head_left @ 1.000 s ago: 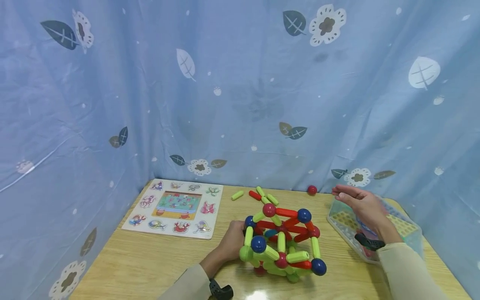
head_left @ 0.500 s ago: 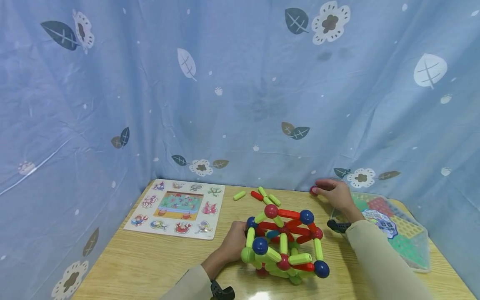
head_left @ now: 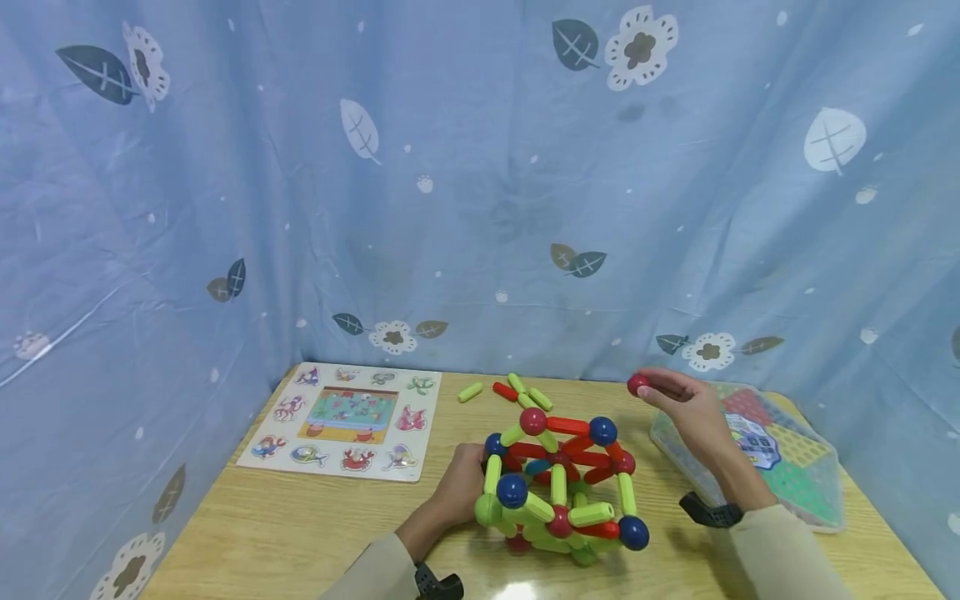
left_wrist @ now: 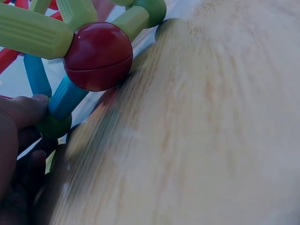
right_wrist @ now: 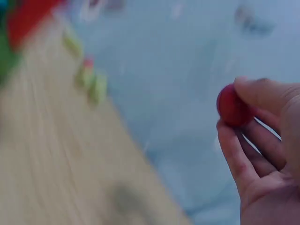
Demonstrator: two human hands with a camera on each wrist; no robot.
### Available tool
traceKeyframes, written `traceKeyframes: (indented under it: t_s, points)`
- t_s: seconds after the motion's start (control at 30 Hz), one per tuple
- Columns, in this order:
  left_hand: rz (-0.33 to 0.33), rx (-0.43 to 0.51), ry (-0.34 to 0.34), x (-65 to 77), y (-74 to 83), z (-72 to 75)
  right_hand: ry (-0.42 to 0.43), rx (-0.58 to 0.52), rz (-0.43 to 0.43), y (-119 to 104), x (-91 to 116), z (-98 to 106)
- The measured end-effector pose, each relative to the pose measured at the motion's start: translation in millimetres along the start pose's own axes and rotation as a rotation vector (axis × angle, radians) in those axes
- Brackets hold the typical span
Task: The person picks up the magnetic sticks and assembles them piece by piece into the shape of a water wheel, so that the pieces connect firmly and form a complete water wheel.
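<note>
Between thumb and fingertips, my right hand [head_left: 693,414] pinches a red ball [right_wrist: 233,107], raised above the back of the table. A structure of magnetic rods and balls [head_left: 560,504] in lime, red, blue and green stands at the front middle. My left hand [head_left: 459,487] grips its left side. In the left wrist view the thumb [left_wrist: 30,110] lies against a green ball [left_wrist: 55,125] beside a blue rod [left_wrist: 67,97], low on the structure. A dark red ball [left_wrist: 99,56] joins the blue rod there. The structure partly hides the left fingers in the head view.
Several loose lime rods [head_left: 540,398] and a red rod [head_left: 506,391] lie behind the structure. A sea-animal puzzle board [head_left: 258,425] is at the left. On the right, a clear plastic box [head_left: 806,471] sits partly behind the right forearm. A blue curtain [head_left: 480,208] closes off the back.
My right hand has moved from over the plastic box to the red ball at the back, taken it and lifted it. My left hand keeps its grip on the structure.
</note>
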State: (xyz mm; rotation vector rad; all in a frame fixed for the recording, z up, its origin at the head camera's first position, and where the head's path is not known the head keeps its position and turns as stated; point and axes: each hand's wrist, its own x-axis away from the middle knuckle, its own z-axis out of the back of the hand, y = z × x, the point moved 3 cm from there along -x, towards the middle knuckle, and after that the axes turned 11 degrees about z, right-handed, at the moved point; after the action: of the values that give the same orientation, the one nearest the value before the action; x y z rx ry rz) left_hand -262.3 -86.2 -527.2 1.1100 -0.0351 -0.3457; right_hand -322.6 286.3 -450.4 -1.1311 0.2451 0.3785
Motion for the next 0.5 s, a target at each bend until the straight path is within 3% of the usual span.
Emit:
traceKeyframes:
  t_s: [0.13, 0.27, 0.37, 0.5]
  points:
    - [0.012, 0.014, -0.01, 0.8, -1.7, 0.5, -0.059, -0.357, 0.115, -34, 34, 2]
    - [-0.001, 0.003, -0.007, 1.3, -1.4, 0.7, -0.321, -0.8, 0.309, -58, 63, -9]
    - [-0.005, -0.002, -0.013, 1.1, -1.3, 0.1, -0.481, -0.875, 0.395, -68, 80, -20]
    - [0.008, -0.006, -0.024, 0.1, -0.9, -0.9, -0.512, -0.791, 0.431, -75, 92, -33]
